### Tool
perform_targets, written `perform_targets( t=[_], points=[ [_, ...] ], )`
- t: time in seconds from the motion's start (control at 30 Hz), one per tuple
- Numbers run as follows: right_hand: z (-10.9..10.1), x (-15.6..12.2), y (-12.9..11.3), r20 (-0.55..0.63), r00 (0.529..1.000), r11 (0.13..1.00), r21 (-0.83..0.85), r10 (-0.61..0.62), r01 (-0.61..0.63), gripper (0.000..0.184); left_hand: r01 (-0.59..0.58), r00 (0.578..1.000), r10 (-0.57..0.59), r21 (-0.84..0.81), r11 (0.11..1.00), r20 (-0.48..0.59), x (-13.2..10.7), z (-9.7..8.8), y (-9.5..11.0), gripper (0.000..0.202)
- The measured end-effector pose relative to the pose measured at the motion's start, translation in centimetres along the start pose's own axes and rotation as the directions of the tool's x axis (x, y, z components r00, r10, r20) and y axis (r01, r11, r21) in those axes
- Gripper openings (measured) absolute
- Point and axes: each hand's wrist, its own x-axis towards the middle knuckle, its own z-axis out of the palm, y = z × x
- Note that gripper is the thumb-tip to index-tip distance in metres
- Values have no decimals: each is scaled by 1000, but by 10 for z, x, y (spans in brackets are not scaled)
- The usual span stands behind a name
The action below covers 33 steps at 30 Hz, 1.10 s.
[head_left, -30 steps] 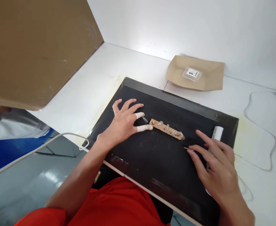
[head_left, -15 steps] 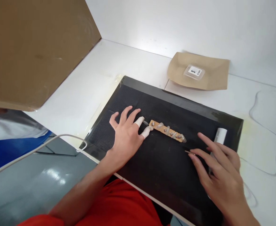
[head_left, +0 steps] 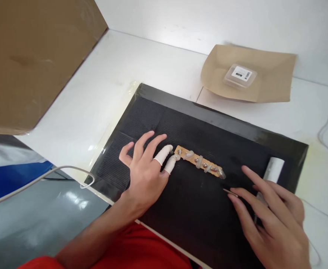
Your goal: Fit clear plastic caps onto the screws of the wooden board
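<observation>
A narrow wooden strip (head_left: pixel 192 157) lies on the black mat, with round metal studs and several greyish translucent twisted pieces along it. At its left end, my left hand (head_left: pixel 147 170) has the thumb and index finger, both in white finger covers, closed around the tip; a small dark bit shows between them. The other left fingers are spread over the mat. To the right of the strip, my right hand (head_left: pixel 276 220) pinches a thin brownish stick (head_left: pixel 230 192) between thumb and index finger. The stick's point is just above the mat, apart from the strip.
The black ribbed mat (head_left: pixel 164 198) is taped to a white table (head_left: pixel 164 56). A white cylinder (head_left: pixel 274 170) lies beyond my right hand. Brown paper (head_left: pixel 276 82) holds a labelled clear plastic box (head_left: pixel 240 76). A brown panel (head_left: pixel 40 63) stands left; a pale cable (head_left: pixel 40 173) loops below it.
The camera view has shifted a little. My left index fingertip has come closer to the thumb at the strip's end. My right hand keeps its pinch on the stick.
</observation>
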Motion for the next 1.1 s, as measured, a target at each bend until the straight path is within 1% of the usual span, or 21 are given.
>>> perform_targets(
  t=[0.1,0.2,0.27,0.33,0.43,0.57,0.7,0.77,0.87,0.97,1.0,1.1],
  points=[
    [0,-1,0,25,1000,1000,-4,9,-9,15,9,1000,-8,-55,998,17,0,-3,-4,7],
    [0,-2,0,55,998,1000,1,19,-19,10,27,998,-20,-109,994,64,1,-5,-7,6],
    [-1,-2,0,71,997,1000,9,25,-25,11,39,995,-25,-137,990,98,3,-6,-9,5],
    [-2,-1,0,82,996,1000,21,20,-22,14,59,990,-40,-144,988,136,4,-8,-10,5],
    [-3,1,1,90,996,999,49,-1,-3,11,90,981,-62,-151,984,184,6,-11,-11,3],
    [-3,1,2,95,995,998,47,25,-29,9,97,978,-58,-189,977,200,10,-19,-13,4],
    [-2,0,2,95,995,999,30,13,-16,11,101,966,-40,-231,968,255,21,-28,-18,2],
    [-2,0,2,102,995,999,27,20,-23,11,89,952,2,-281,956,305,30,-32,-22,4],
    [-1,-1,1,93,995,998,39,36,-40,12,64,916,86,-356,932,392,49,-35,-29,5],
    [0,-2,2,83,995,998,32,49,-52,11,49,889,149,-411,910,434,67,-36,-36,2],
    [0,-3,2,82,995,998,26,51,-53,11,36,876,170,-413,910,451,72,-35,-38,2],
    [-1,-4,3,81,995,998,17,54,-55,12,5,839,203,-380,925,505,82,-34,-41,8]
  ],
)
